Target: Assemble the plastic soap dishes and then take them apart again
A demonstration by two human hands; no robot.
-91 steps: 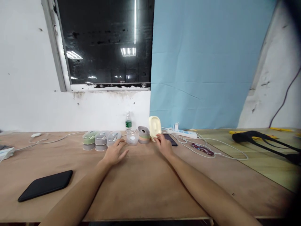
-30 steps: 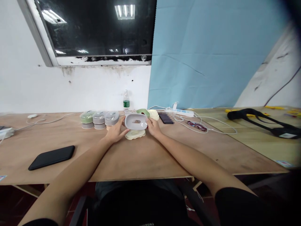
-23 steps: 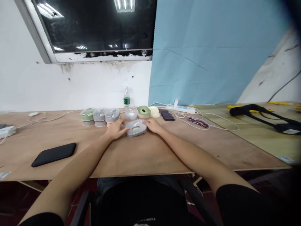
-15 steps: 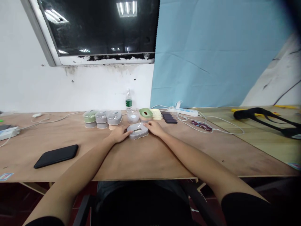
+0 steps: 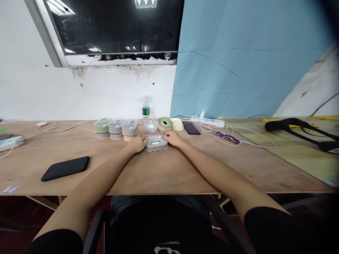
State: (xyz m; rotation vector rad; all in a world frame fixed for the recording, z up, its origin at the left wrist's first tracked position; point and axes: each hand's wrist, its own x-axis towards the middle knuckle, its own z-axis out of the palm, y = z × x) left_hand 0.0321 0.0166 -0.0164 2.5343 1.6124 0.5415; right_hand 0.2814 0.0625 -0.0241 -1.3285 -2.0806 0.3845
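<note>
grey box, green-topped box, cream stack, light blue sheet

- I have the front box on the table, left hand at its left end, right hand at its right;
- behind it, left to right, I see a container, second box, lids and phone;
- bottle behind the container;
- three box stacks left of the container;
- flat case nearer me, far left;
- power strip behind and right of the phone.
</note>
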